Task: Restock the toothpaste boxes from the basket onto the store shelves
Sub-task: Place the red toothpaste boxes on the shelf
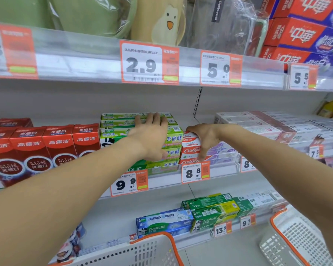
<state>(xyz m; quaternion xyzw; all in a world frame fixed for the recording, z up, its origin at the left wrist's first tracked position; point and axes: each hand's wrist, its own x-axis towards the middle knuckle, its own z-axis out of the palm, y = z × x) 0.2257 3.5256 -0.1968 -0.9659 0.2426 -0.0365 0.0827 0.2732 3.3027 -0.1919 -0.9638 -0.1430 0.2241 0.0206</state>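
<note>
A stack of green Darlie toothpaste boxes [173,139] fills the middle shelf. My left hand [149,135] lies flat on top of that stack, fingers straight, thumb down its front. Right beside it sits a stack of red-and-purple Colgate boxes [189,148]. My right hand [204,139] is on the top Colgate box, thumb along its back edge, fingers curled down over its front face. A white basket with an orange rim [154,248] is at the bottom centre; its inside is hidden.
Red Optic White boxes [46,148] stand left of the green stack, white-and-maroon boxes [267,125] to the right. The shelf below holds blue and green Darlie boxes [206,214]. A second white basket [296,233] is at the lower right. Price tags [195,172] line the shelf rails.
</note>
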